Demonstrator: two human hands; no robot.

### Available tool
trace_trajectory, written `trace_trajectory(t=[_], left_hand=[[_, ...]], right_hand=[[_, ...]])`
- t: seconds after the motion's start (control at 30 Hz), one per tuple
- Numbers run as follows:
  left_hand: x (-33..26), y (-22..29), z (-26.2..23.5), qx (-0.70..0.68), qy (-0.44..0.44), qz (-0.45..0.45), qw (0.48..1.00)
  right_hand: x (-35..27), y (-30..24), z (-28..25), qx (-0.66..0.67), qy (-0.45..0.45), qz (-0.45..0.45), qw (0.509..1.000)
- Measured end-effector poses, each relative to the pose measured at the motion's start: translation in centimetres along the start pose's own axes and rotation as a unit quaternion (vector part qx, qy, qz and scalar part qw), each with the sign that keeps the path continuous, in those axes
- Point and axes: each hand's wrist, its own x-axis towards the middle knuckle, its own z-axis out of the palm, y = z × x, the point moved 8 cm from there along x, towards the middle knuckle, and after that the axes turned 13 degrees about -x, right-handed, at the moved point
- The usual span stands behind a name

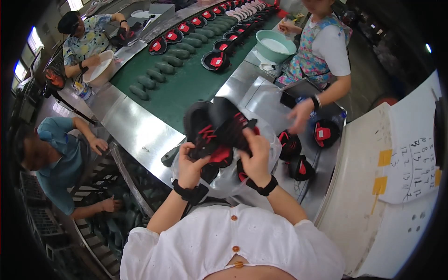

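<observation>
In front of my chest, two black shoe uppers with red laces are held up side by side. My left hand [190, 164] is closed on the lower end of the left shoe upper [197, 125]. Fingers and thumb of my right hand [257, 156] grip the right shoe upper [227, 116] by its near end. Below them a see-through plastic bag [271, 135] spreads over the metal table, with more black and red pieces partly hidden under my hands. Several other black and red uppers [301, 168] lie just right of the bag.
Ahead runs a green conveyor belt [179, 102] carrying rows of dark green shoe lasts [164, 67] and black-red uppers [215, 60]. A co-worker's hand [302, 114] reaches in from the right, near a green basin [275, 45]. Two people work at left, one beside a white basin [99, 69]. A white board [364, 154] stands right.
</observation>
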Motion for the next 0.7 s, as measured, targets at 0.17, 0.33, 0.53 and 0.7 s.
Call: trace_trajectory(t=[0.17,0.33,0.53,0.7], left_hand=[[5.1,0.7,-4.9,-0.09,0.127,-0.009,0.988],[18.8,-6.2,-8.3,-0.155,0.135,-0.078,0.975],[26.5,-14.5,-9.4,-0.053,0.16,-0.077,0.983],[28.7,-14.0,-12.8,0.238,0.042,-0.094,0.966]], right_hand=[[0.2,6.6,-0.9,0.138,0.089,0.15,0.975],[-2.0,7.3,1.1,0.107,0.006,0.21,0.972],[0.1,5.4,0.9,0.05,0.027,0.155,0.986],[1.9,4.9,2.6,0.02,-0.036,0.116,0.992]])
